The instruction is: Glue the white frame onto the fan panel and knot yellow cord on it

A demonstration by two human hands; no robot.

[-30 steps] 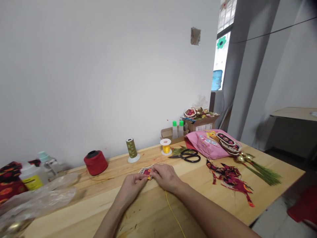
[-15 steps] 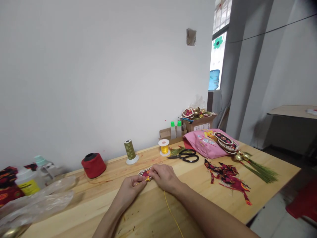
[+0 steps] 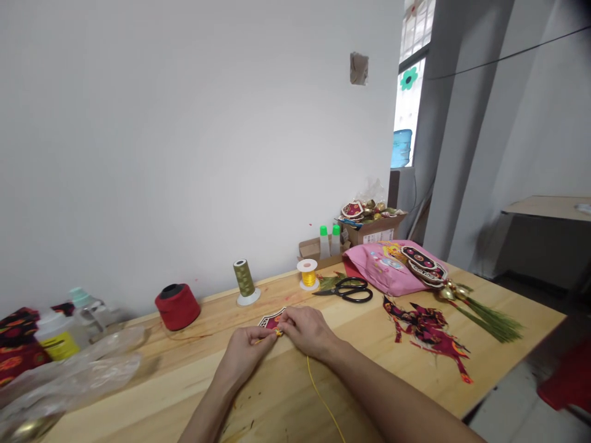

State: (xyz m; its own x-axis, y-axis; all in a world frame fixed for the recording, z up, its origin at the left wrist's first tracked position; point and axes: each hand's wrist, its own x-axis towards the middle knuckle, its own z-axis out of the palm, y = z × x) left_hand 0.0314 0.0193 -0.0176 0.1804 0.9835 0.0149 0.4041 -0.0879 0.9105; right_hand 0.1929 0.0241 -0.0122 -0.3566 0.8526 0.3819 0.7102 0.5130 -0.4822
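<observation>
A small dark red embroidered piece with a cream patterned border [image 3: 271, 320] lies flat on the table, partly covered by my fingers. At its near edge, my left hand [image 3: 244, 354] is closed, thumb and forefinger pinching the yellow cord beside a small yellow knot [image 3: 279, 332]. My right hand [image 3: 307, 332] is closed against the right side of the piece, fingertips pinched by the knot; exactly what lies between them is partly hidden. From under the right hand, a length of yellow cord [image 3: 318, 391] trails toward the table's front.
Behind the hands stand a red thread cone [image 3: 178, 306], a green thread spool [image 3: 244, 280] and a yellow cord spool [image 3: 308, 275]. Black-handled scissors [image 3: 354, 290], fabric scraps [image 3: 427, 329], a pink bag [image 3: 383, 267] and green tassels [image 3: 494, 317] lie rightward. Plastic bags [image 3: 87, 375] and bottles [image 3: 60, 335] are left.
The left fingertips have moved slightly in at the knot, closer to the right fingers. The whole view has shifted slightly; the embroidered piece stays in place.
</observation>
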